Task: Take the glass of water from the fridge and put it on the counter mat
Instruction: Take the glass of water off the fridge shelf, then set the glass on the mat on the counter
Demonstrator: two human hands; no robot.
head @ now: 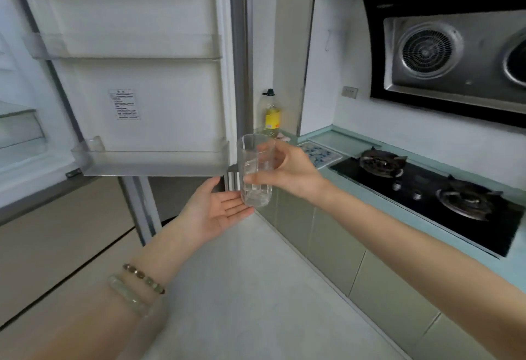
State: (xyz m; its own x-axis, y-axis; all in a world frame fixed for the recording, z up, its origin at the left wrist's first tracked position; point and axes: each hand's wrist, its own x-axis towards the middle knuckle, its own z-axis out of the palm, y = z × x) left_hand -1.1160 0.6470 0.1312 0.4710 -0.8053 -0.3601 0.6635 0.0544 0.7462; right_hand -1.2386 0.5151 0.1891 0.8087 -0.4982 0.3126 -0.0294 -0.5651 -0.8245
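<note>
My right hand (287, 171) grips a clear glass of water (255, 171) upright in mid-air, just right of the open fridge door (148, 80). The glass is partly filled. My left hand (216, 208) is held palm up with fingers apart, just below and left of the glass base, holding nothing. The counter mat (320, 154), white with a blue pattern, lies on the pale green counter (336, 139) to the right of the glass, beside the stove.
A black gas hob (427, 189) with two burners sits on the counter to the right, under a range hood (444, 52). A yellow-labelled bottle (272, 114) stands behind the glass. The fridge door's shelves hold nothing. Green cabinet fronts run below the counter.
</note>
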